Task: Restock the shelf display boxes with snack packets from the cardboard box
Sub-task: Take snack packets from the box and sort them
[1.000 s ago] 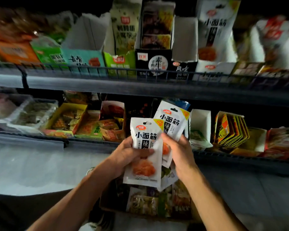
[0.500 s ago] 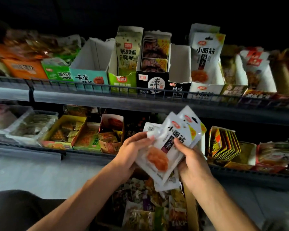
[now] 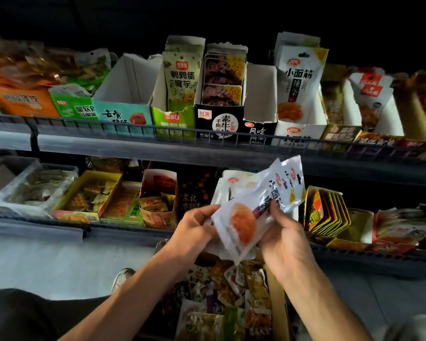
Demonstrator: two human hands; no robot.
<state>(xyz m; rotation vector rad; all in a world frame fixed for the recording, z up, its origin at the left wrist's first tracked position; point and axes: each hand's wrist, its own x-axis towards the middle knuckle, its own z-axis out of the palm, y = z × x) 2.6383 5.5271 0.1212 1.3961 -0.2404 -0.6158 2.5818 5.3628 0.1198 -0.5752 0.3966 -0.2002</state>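
Both hands, left hand (image 3: 194, 223) and right hand (image 3: 284, 238), pinch glossy white packets (image 3: 253, 212) above the cardboard box (image 3: 277, 303), crinkly pouches crammed inside.

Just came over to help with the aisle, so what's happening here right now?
A person is restocking snacks. Both hands hold a fanned stack of white snack packets with an orange food picture: the left hand grips its left edge, the right hand pinches its right side. Below them sits the open brown cardboard box, full of mixed packets. The matching white display box on the upper shelf already holds some of the same packets.
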